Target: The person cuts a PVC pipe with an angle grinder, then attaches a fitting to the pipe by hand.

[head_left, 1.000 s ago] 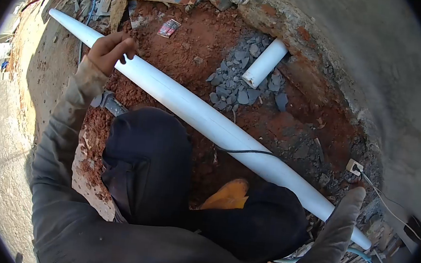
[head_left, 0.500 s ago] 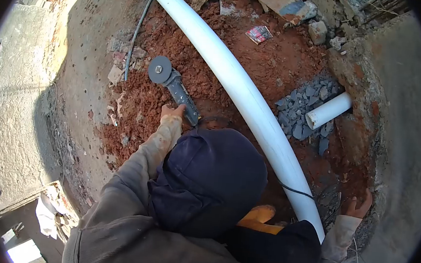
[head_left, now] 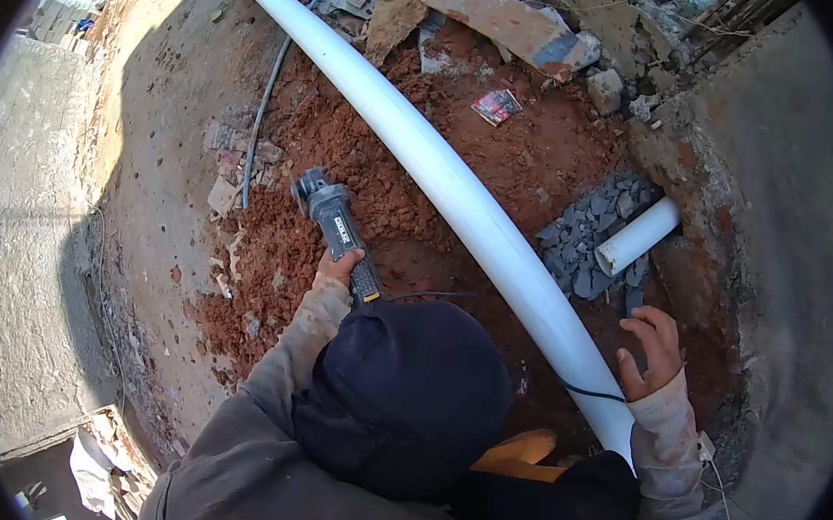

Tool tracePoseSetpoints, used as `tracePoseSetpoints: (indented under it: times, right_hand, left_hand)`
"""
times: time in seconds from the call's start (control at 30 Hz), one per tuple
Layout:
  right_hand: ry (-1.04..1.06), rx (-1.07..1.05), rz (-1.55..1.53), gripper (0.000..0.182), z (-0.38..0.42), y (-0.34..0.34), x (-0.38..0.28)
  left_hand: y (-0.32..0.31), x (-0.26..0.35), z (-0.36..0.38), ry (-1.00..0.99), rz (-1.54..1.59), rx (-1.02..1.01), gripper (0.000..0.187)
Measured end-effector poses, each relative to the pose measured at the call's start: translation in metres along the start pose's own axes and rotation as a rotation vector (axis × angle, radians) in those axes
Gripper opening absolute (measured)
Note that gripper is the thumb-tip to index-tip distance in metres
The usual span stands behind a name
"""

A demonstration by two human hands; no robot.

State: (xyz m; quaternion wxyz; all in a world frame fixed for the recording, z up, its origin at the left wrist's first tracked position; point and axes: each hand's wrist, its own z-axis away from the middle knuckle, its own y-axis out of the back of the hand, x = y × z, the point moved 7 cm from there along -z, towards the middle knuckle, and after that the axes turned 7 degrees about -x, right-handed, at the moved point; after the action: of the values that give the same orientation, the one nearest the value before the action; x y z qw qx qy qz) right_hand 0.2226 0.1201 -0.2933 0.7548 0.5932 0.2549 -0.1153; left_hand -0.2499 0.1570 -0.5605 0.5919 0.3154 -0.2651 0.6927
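Neither of my own hands is in view. Directly in front crouches a co-worker, seen from behind and above, in a dark hood (head_left: 410, 388) and grey jacket. The co-worker's left hand (head_left: 340, 265) is wrapped round a dark angle grinder (head_left: 330, 211), its disc turned nearly edge-on above the red soil. The co-worker's right hand (head_left: 661, 353) is raised with bent, parted fingers, close to the long white pipe (head_left: 425, 157) and apparently holding nothing. A black cord (head_left: 595, 393) crosses the pipe's near part. The pipe's near end is hidden behind the co-worker's knee.
A short white pipe (head_left: 639, 237) juts from the right bank over grey stone chips (head_left: 590, 221). Broken slabs (head_left: 502, 20) and rubble lie at the back. A thin grey-blue hose (head_left: 262, 118) runs left of the soil heap. A concrete wall (head_left: 804, 244) stands right.
The co-worker's grinder has turned, so its disc no longer faces me. The co-worker's right hand has risen from beside the right bank towards the pipe. The whole view has shifted slightly downward.
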Motion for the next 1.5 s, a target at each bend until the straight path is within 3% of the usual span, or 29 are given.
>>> tracePoseSetpoints:
  times: [0.03,0.07,0.17,0.2,0.27,0.3,0.33,0.4,0.47,0.53,0.6,0.73,0.77,0.8,0.83,0.87,0.93,1.0,1.07,1.13,1.3,1.4,1.47,1.5]
  right_hand:
    - [0.052,-0.029,-0.089,0.035,-0.008,-0.003,-0.007]
    - [0.109,-0.052,-0.173,0.033,-0.02,-0.006,-0.014]
    - [0.218,-0.112,-0.358,0.03,-0.057,-0.019,-0.048]
    - [0.221,-0.15,-0.427,0.031,-0.068,-0.023,-0.061]
    - [0.245,-0.086,-0.502,0.037,-0.085,-0.022,-0.082]
    - [0.261,0.004,-0.516,0.04,-0.089,-0.012,-0.09]
    - [0.267,0.101,-0.528,0.043,-0.089,0.002,-0.097]
    - [0.15,0.328,-0.834,0.049,-0.076,0.045,-0.091]
    - [0.139,0.527,-0.96,0.055,-0.059,0.082,-0.084]
    - [0.23,0.686,-1.071,0.06,-0.038,0.11,-0.075]
    - [0.166,0.777,-1.275,0.059,-0.03,0.113,-0.038]
    - [0.391,0.758,-1.358,0.046,-0.011,0.111,0.013]
    - [0.236,0.644,-1.297,0.035,-0.008,0.103,0.034]
    - [-0.12,0.778,-1.217,0.03,-0.002,0.09,0.081]
    - [-0.468,1.073,-1.091,0.034,0.023,0.088,0.118]
    - [-0.787,1.247,-0.489,0.04,0.045,0.065,0.173]
    - [-1.041,1.253,0.114,0.042,0.072,0.091,0.165]
    - [-0.759,1.054,-0.401,0.041,0.047,0.11,0.142]
    - [-0.094,0.663,-1.369,0.053,-0.007,0.105,0.059]
    - [0.135,0.493,-1.458,0.055,-0.011,0.115,0.009]
    - [0.265,0.573,-1.304,0.05,-0.009,0.116,-0.006]
    - [0.317,0.621,-1.195,0.048,-0.006,0.116,0.009]
    - [-0.118,0.824,-1.896,0.04,0.002,0.083,0.054]
    - [-0.276,0.9,-1.657,0.038,0.01,0.08,0.069]
  left_hand:
    - [-0.001,0.01,0.003,-0.206,0.016,-0.057,0.052]
    - [-0.006,0.026,0.005,-0.226,0.02,-0.057,0.052]
    - [-0.07,0.12,0.049,-0.427,0.036,-0.406,0.056]
    - [-0.088,0.146,0.054,-0.449,0.037,-0.426,0.056]
    - [-0.15,0.195,0.077,-0.542,-0.02,-0.81,0.058]
    - [-0.177,0.216,0.092,-0.563,-0.023,-0.867,0.06]
    - [-0.199,0.231,0.105,-0.567,-0.035,-0.928,0.06]
    - [-0.257,0.25,0.137,-0.449,-0.035,-1.185,0.062]
    - [-0.297,0.269,0.166,-0.478,-0.22,-1.287,0.064]
    - [-0.335,0.283,0.202,-0.494,-0.32,-1.249,0.065]
    - [-0.36,0.27,0.221,-0.454,-0.402,-1.274,0.065]
    - [-0.386,0.22,0.235,-0.26,-0.288,-1.45,0.064]
    - [-0.389,0.213,0.233,-0.221,-0.195,-1.459,0.064]
    - [-0.389,0.209,0.229,-0.202,-0.19,-1.458,0.064]
    - [-0.39,0.206,0.228,-0.112,-0.111,-1.516,0.066]
    - [-0.391,0.208,0.228,-0.038,-0.03,-1.573,0.067]
    - [-0.392,0.212,0.225,-0.04,-0.022,-1.598,0.067]
    - [-0.392,0.212,0.226,-0.023,-0.02,-1.645,0.068]
    - [-0.395,0.215,0.223,-0.085,-0.077,-1.646,0.067]
    - [-0.396,0.215,0.223,-0.129,-0.14,-1.663,0.067]
    - [-0.4,0.219,0.22,-0.271,-0.271,-1.678,0.064]
    - [-0.4,0.215,0.226,-0.193,-0.261,-1.661,0.063]
    - [-0.399,0.211,0.225,-0.194,-0.246,-1.667,0.063]
    - [-0.404,0.212,0.225,-0.231,-0.23,-1.681,0.063]
